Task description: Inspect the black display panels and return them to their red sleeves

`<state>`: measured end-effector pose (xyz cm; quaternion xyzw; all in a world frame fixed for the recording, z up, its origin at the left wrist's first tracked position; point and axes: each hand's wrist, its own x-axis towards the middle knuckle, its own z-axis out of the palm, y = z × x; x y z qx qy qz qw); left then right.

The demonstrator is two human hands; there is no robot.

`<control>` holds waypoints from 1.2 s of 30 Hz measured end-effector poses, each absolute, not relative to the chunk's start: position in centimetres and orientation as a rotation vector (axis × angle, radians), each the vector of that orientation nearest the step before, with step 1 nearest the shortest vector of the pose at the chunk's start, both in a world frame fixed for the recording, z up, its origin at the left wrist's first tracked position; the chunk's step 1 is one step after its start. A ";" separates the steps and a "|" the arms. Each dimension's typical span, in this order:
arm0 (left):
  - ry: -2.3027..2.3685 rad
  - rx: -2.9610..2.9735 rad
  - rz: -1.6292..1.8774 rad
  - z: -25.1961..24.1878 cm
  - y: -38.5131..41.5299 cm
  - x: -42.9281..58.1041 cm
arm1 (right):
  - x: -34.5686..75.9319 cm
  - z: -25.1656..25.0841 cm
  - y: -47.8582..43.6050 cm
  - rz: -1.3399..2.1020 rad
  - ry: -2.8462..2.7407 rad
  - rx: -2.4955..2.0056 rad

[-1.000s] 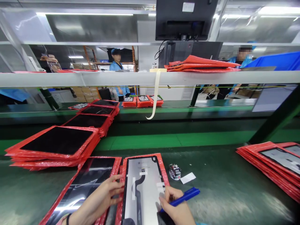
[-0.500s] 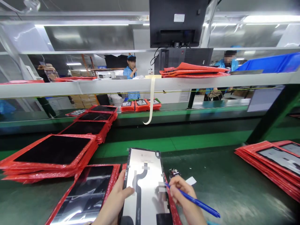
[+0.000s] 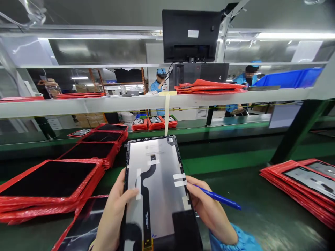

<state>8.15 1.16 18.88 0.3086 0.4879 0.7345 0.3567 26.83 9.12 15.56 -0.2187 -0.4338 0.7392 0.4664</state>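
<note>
I hold a tablet screen panel (image 3: 159, 184) upright before me, its silver back with a black flex cable and white tape strips facing me. My left hand (image 3: 112, 216) grips its left edge, thumb on the back. My right hand (image 3: 209, 212) supports the right edge and also pinches a blue pen (image 3: 220, 198) that points to the right.
Stacks of dark panels in red bags (image 3: 49, 181) lie at left, and another red-bagged stack (image 3: 300, 184) at right on the green bench (image 3: 256, 209). A shelf rail (image 3: 104, 103) with red bags and a monitor (image 3: 191, 35) stands ahead. People in blue work beyond.
The panel has been lifted off its red bag on the bench and raised toward my face, both hands on its edges. My view has tilted down slightly.
</note>
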 end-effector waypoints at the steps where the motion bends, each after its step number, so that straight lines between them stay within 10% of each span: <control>1: 1.268 0.810 1.919 18.7 1.3 7.9 | 26.6 15.4 8.9 1.797 -1.024 -0.565; 36: 1.499 0.785 1.864 17.7 0.6 8.8 | 26.7 13.0 8.9 1.247 -1.397 -0.883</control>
